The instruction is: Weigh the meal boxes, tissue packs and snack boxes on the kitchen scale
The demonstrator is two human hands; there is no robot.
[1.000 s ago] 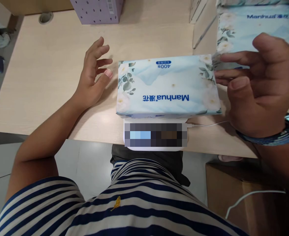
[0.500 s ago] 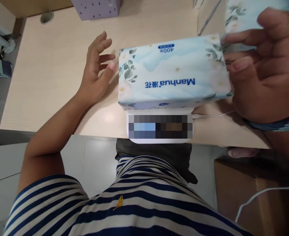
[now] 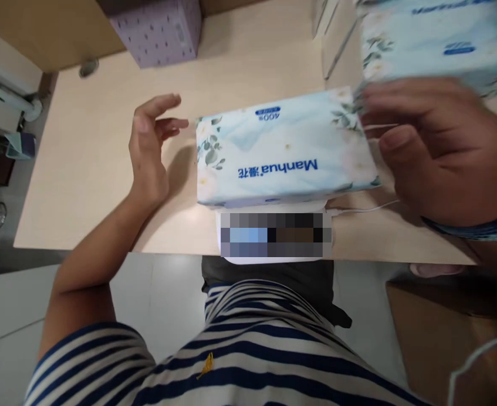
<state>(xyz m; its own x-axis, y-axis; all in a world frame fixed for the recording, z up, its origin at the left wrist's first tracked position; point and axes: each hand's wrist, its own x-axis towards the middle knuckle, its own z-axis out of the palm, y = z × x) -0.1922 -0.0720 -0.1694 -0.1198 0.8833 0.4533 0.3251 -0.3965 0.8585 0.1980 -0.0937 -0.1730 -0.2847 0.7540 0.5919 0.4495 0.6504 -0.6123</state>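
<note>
Manhua tissue pack [image 3: 284, 146], head view: broad printed face up, lettering inverted to the camera, long side running left to right, right end slightly farther from the wearer. Position: near edge of the desk [image 3: 83, 152], directly behind and partly over a white corded device [image 3: 273, 248], whose front panel is pixelated. Pack underside hidden. White flowers and grey-green leaves printed at both ends.

Left hand [image 3: 150, 149]: nothing held; fingers loosely bent and spread, palm turned toward the pack, fingertips just beside its left end with a small gap between. Right hand [image 3: 443, 149]: blurred, thumb and fingers apart, at the pack's right end; contact with the wrapper cannot be judged with confidence. Dark patterned band [image 3: 472, 228] on the right wrist.

Surroundings: second floral tissue pack [image 3: 426, 42] beyond the right hand, upper right, partly cut by the frame. Purple box with dark spots [image 3: 159, 34] toward the back of the desk; round cable grommet [image 3: 88, 69] to its left. Thin white cable [image 3: 366, 210] leaves the device's right side, passing toward the right hand. Brown carton [image 3: 421, 332] below desk level, lower right.
</note>
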